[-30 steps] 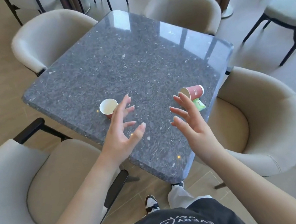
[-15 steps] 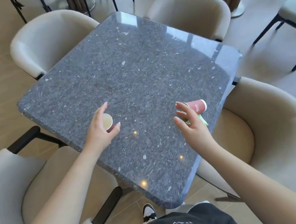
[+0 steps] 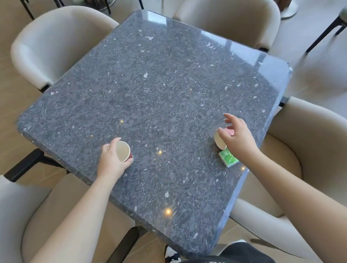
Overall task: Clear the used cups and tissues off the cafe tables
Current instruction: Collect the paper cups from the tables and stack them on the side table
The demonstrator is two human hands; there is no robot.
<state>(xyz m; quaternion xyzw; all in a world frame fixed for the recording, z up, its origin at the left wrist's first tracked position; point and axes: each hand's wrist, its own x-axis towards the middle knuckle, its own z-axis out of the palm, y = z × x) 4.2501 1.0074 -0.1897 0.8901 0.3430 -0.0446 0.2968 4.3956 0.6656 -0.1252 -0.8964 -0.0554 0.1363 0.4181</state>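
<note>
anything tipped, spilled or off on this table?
One paper cup lies on its side under the right hand, beside a green tissue pack. No spill shows. The other cup is in the left hand.

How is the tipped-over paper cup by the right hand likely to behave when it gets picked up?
The tipped-over paper cup lies on its side on the glossy table, so a nudge would probably roll it in a curve. It looks like thin paper, likely light and easy to crush. The right hand reaches over it with fingers spread, so a gentle grip seems wise.
</note>
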